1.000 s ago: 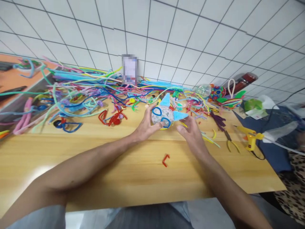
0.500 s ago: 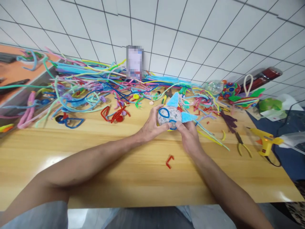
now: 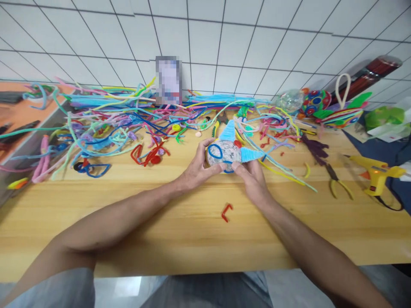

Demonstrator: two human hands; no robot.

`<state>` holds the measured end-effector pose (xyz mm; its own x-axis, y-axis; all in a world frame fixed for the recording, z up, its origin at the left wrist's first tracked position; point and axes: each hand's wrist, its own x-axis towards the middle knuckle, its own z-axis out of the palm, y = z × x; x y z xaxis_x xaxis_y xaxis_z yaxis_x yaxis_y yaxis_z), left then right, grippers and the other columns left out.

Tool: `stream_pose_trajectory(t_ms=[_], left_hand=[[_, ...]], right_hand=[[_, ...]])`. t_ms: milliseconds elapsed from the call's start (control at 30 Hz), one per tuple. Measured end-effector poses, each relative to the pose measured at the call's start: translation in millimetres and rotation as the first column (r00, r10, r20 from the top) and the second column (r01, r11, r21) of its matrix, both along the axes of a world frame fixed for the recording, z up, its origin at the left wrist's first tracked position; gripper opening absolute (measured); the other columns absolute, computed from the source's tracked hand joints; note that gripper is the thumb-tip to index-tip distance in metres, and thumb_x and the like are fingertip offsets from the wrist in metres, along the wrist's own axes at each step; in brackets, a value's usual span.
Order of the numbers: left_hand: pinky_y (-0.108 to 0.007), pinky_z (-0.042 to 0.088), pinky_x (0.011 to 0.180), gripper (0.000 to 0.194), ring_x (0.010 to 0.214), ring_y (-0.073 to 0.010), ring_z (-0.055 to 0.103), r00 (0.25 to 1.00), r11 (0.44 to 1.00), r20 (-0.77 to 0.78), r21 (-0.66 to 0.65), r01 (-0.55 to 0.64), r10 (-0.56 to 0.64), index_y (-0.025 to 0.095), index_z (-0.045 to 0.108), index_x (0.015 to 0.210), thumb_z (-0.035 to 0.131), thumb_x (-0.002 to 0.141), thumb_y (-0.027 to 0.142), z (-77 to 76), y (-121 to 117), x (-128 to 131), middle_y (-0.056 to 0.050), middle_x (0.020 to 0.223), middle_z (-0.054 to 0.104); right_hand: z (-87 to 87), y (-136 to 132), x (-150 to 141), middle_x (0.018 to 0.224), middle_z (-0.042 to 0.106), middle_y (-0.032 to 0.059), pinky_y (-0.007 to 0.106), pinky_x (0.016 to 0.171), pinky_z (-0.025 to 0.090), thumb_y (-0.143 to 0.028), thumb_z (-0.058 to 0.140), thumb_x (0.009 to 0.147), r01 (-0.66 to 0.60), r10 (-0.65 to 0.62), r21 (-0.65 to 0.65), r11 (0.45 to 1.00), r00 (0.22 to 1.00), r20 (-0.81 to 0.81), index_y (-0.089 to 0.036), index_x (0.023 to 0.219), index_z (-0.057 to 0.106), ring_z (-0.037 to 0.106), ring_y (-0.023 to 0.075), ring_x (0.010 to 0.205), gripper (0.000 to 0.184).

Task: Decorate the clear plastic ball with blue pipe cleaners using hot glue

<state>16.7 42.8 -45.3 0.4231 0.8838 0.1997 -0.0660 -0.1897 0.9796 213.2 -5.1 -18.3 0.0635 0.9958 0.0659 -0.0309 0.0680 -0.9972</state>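
Observation:
Between both hands is a grey-and-white patterned ball (image 3: 229,153), held just above the wooden table (image 3: 154,231). Two light blue pointed pieces (image 3: 227,131) stick out from it, one upward and one to the right. Two dark blue pipe-cleaner loops (image 3: 215,151) sit on its near face, and a small red piece is at its upper right. My left hand (image 3: 201,164) grips the ball's left side, thumb along the lower edge. My right hand (image 3: 251,174) closes on its lower right, thumb at the lower loop. A bent red pipe-cleaner piece (image 3: 227,212) lies nearer on the table.
A tangle of coloured pipe cleaners (image 3: 115,119) spreads along the back by a tiled wall. A blurred-out upright panel (image 3: 168,80) stands there. On the right lie yellow-handled pliers (image 3: 338,182), a yellow glue gun (image 3: 374,173) and a colourful woven item (image 3: 346,112).
The camera view has shifted and tilted slightly. Both hands keep hold of the ball in nearly the same pose.

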Motion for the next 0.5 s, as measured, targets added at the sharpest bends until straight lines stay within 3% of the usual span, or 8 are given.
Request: stream_pose_trajectory(t_ms=[500], left_hand=[[-0.053,0.051,0.123,0.090,0.141,-0.0326,0.059,0.999,0.999,0.040,-0.036,0.009,-0.007,0.031,0.035,0.156,0.087,0.090,0.064,-1.5,-1.7,-0.4,-0.011,0.153,0.055]], right_hand=[[-9.5,-1.4,-1.6,0.154,0.075,0.0129,0.057,0.129,0.053,-0.069,0.088,0.087,-0.025,0.026,0.045,0.999,0.999,-0.026,-0.027,0.149,0.067,0.072,0.0359,0.142,0.078]])
